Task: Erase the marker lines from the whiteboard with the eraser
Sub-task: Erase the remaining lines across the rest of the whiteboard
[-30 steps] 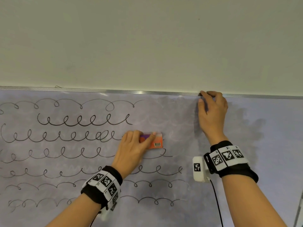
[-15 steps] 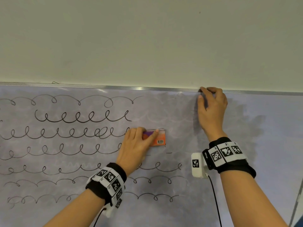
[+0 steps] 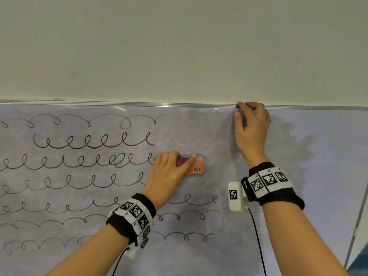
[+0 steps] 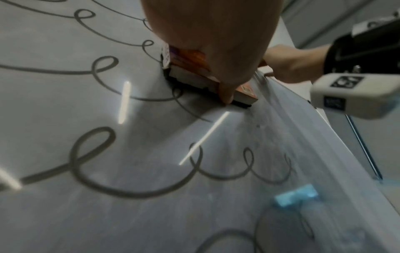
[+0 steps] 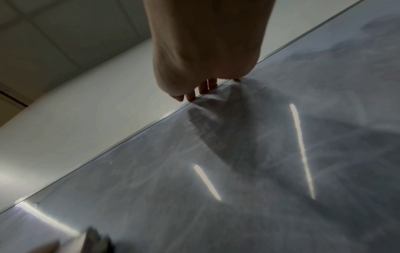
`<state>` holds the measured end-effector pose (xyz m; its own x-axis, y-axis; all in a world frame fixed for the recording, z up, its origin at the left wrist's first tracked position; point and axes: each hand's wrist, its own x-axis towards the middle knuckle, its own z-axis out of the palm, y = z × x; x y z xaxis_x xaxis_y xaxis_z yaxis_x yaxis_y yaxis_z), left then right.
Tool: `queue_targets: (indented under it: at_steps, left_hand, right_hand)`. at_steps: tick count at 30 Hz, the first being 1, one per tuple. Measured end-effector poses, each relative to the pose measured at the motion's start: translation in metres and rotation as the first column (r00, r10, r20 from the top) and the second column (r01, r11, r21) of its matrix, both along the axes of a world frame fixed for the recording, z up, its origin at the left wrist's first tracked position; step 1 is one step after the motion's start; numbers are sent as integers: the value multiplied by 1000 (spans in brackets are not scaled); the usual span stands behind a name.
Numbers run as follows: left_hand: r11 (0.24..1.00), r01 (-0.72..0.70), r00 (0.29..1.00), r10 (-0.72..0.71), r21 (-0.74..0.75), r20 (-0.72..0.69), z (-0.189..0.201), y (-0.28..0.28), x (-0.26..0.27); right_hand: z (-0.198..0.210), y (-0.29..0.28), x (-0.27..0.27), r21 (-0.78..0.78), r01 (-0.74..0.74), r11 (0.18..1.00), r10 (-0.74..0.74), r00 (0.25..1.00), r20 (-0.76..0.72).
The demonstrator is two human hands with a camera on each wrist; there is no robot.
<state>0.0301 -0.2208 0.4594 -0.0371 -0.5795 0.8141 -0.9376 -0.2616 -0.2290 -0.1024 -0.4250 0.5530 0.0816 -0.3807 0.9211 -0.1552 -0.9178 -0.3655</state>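
The whiteboard (image 3: pixel 328 176) fills the lower half of the head view. Several rows of black looped marker lines (image 3: pixel 93 143) cover its left and lower middle. My left hand (image 3: pixel 171 168) grips an orange and purple eraser (image 3: pixel 194 166) and presses it flat on the board at the right end of the third row. In the left wrist view the eraser (image 4: pixel 194 71) lies felt-down under my thumb, with loops (image 4: pixel 134 191) close below it. My right hand (image 3: pixel 252 128) hooks its fingers over the board's top rail (image 3: pixel 139 103); the right wrist view shows those fingertips (image 5: pixel 202 89) on the edge.
A plain wall (image 3: pixel 179 46) rises above the rail. The board between my hands is a smudged grey patch (image 3: pixel 209 136) with faint ghost loops. The board's right frame edge (image 3: pixel 356 232) runs down at the far right. A white wrist camera (image 3: pixel 235 196) hangs under my right wrist.
My left hand has slid the eraser a little to the right. The stretch of looped line just below the eraser is gone, leaving a small dash. The right hand stays on the rail.
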Motion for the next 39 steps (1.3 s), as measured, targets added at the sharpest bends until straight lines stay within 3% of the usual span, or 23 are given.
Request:
queue_targets:
  at_steps: [5,7,10,13,15,17,20,23,26,30,36,39]
  left_hand:
    - [947,102,973,-158,306,165,-44,7,-14]
    - [931,92,969,-166,354,185,-57,12,-17]
    - [965,82,983,-120,247,142,-46,9,-14]
    - [999,19,1000,-18,44,-9,-21,1,-7]
    - [1000,-10,1000,11,10,-23,-12,-1,-3]
    - [999,21,1000,-22,42,16,-15,-1,-5]
    - [968,101,982,-134,232,130,-36,0,-16]
    - [936,80,958,-168,343,233,-53,3,-26]
    - [952,60,964,-133,299,231,-48,-2,-30]
    - [979,31,991,-56,204,122,-46,-16,-33]
    - [921,124,951,-217,368,222,-75,-17,-37]
    - [956,110,968,-165,272,190,-61,-20,-38]
  right_hand:
    - [-2,-1,0,0,-6,1000,6,1000,7]
    - [-2,-1,-1,4,-9,1000,9,1000,-4]
    - [-1,-2,-2,-3,-5,1000,5,1000,-12]
    - [-1,-3,-2,-1,-5,1000,5,1000,-7]
    - [-2,-2,0,4,-2,1000,2,1000,1]
    - [-2,-1,1,5,-5,1000,5,1000,5]
    - [-1,0,1,1,-1,1000,1,1000,6]
    - [-1,0,-2,14,-9,1000,10,1000,-14]
    - [1,0,-5,52,-15,999,19,998,-63]
    - [1,1,-5,48,-16,999,19,997,-74]
    - [2,2,-6,78,-31,996,37,996,-86]
    - [3,3,-8,83,-27,996,35,994,-101]
